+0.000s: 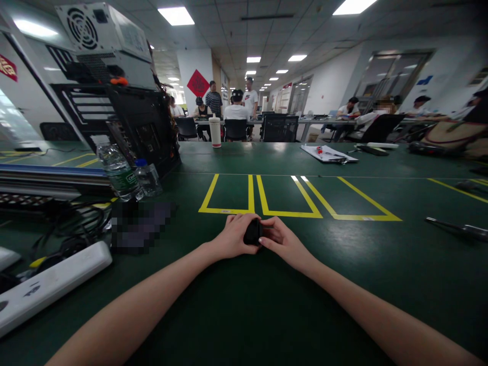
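Between my two hands is a small black object (pixel 252 233), just in front of the yellow tape frames; its kind is hard to make out. My left hand (pixel 234 236) wraps round it from the left, thumb on the near side. From the right, my right hand (pixel 282 239) pinches its edge with thumb and fingers. Part of the object is hidden behind the fingers. Green table surface (pixel 251 310) lies below both hands.
On the left stand an open computer case (pixel 141 122), a water bottle (pixel 118 168), a smaller blue-capped bottle (pixel 148 178) and a white power strip (pixel 57 284). A screwdriver-like tool (pixel 457 229) lies right. Farther back are a white tumbler (pixel 215 131) and a clipboard (pixel 330 154).
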A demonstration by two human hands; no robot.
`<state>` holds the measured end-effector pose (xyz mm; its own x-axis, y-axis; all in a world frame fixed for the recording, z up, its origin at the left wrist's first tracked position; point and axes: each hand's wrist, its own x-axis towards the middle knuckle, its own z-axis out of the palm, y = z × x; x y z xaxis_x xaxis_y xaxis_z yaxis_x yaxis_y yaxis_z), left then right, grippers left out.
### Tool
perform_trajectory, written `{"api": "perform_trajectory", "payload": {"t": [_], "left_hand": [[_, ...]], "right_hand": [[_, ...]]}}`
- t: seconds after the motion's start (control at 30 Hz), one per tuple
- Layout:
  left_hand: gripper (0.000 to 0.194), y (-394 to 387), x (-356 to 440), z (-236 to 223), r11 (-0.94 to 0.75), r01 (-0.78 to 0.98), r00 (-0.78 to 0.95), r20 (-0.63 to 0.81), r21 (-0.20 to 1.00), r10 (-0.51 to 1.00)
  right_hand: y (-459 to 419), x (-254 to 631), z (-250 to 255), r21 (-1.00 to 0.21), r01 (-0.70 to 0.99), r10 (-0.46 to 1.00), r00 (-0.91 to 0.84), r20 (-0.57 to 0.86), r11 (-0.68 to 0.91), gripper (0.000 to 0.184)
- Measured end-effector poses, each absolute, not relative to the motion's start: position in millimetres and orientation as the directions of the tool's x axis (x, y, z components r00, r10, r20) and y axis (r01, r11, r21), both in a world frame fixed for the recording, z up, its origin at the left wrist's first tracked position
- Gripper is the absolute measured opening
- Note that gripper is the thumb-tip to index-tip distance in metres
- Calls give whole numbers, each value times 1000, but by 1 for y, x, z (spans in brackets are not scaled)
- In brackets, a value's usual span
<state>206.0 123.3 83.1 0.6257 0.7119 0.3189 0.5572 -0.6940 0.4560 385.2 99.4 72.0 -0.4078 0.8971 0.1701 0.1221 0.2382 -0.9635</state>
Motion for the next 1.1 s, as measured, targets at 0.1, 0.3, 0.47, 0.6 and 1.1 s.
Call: {"api": "perform_trajectory", "payload": {"t": [0.1, 0.3, 0.47, 0.6, 1.1], "left_hand": [[60, 124, 207, 82, -696, 559, 624, 325, 451, 711], [58, 124, 207, 83, -705, 553, 625, 339, 444, 703], [55, 122, 205, 86, -695, 549, 634, 311, 464, 708], [59, 123, 206, 85, -693, 553, 631, 311, 463, 711], [59, 123, 206, 85, -696, 557, 629, 317, 454, 710]], "right_hand": [[100, 385, 68, -967, 75, 898, -392, 197, 245, 25], [105, 383, 65, -971, 94, 925, -338, 175, 218, 22], [103, 385, 69, -970, 139, 914, -383, 134, 200, 27], [100, 385, 71, -966, 88, 895, -404, 188, 243, 27], [101, 385, 68, -966, 79, 899, -390, 199, 248, 28]]}}
